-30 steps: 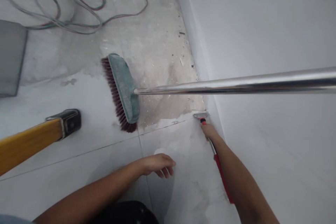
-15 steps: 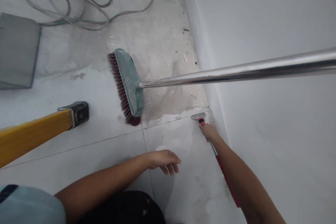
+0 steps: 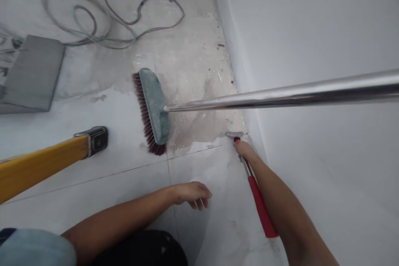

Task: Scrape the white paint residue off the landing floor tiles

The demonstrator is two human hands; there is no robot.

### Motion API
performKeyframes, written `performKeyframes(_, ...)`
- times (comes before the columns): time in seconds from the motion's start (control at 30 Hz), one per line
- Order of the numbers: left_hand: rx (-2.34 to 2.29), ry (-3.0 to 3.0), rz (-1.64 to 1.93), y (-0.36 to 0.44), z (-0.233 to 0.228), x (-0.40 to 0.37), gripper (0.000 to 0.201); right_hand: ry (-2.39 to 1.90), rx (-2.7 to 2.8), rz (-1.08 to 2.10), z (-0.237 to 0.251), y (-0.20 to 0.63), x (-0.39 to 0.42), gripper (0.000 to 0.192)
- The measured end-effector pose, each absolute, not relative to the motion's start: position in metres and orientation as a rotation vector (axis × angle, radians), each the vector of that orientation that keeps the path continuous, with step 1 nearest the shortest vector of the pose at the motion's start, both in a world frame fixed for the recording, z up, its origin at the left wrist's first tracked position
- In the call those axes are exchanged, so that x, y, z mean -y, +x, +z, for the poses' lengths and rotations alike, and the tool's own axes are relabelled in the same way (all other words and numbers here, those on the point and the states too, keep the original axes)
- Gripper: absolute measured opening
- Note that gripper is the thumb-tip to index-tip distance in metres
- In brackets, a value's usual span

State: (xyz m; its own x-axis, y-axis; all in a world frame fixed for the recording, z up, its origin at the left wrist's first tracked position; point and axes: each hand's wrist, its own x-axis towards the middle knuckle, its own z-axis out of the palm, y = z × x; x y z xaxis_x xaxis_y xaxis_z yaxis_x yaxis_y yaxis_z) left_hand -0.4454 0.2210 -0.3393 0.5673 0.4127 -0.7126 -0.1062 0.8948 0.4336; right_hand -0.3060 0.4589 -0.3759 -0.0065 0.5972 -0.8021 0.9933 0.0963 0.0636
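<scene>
My right hand (image 3: 245, 149) grips a scraper (image 3: 260, 205) with a red handle and a metal shaft near its head. The scraper's metal blade (image 3: 233, 134) lies flat on the floor tile by the foot of the white wall, at the edge of a grey dusty patch. My left hand (image 3: 193, 193) rests on the white floor tile with its fingers loosely curled and holds nothing. A broom with a green head (image 3: 154, 106) and dark red bristles stands on the floor just beyond, its shiny metal pole (image 3: 280, 95) crossing above my right arm.
A yellow ladder leg (image 3: 46, 160) with a black foot sits at the left. A grey flat box (image 3: 33, 75) lies at the far left. Loose cables (image 3: 124, 16) coil on the bare concrete at the back. The white wall (image 3: 311, 29) closes the right side.
The scraper's blade has slid a little forward along the wall's foot, and more of the red handle shows beside my forearm. My left hand stays in place.
</scene>
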Motion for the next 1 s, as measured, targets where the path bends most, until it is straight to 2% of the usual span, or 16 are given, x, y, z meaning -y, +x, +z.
performKeyframes(0.17,-0.920,0.349,0.295,-0.451,-0.341,-0.214,0.034,1.594,-1.661,-0.726,-0.382,-0.275,-0.438,0.052)
performKeyframes(0.4,-0.951,0.368,0.344,-0.453,-0.348,-0.217,0.034,1.565,-1.842,-0.643,-0.373,-0.336,-0.512,0.047)
performKeyframes(0.63,-0.947,0.238,0.424,-0.456,-0.363,-0.216,0.037,1.492,-1.769,-0.641,-0.374,-0.271,-0.436,0.049)
performKeyframes(0.83,-0.946,0.216,0.412,-0.458,-0.359,-0.226,0.034,1.508,-1.854,-0.655,-0.372,-0.344,-0.488,0.047)
performKeyframes(1.0,-0.944,0.187,0.467,-0.474,-0.359,-0.222,0.038,1.453,-1.761,-0.642,-0.368,-0.308,-0.467,0.047)
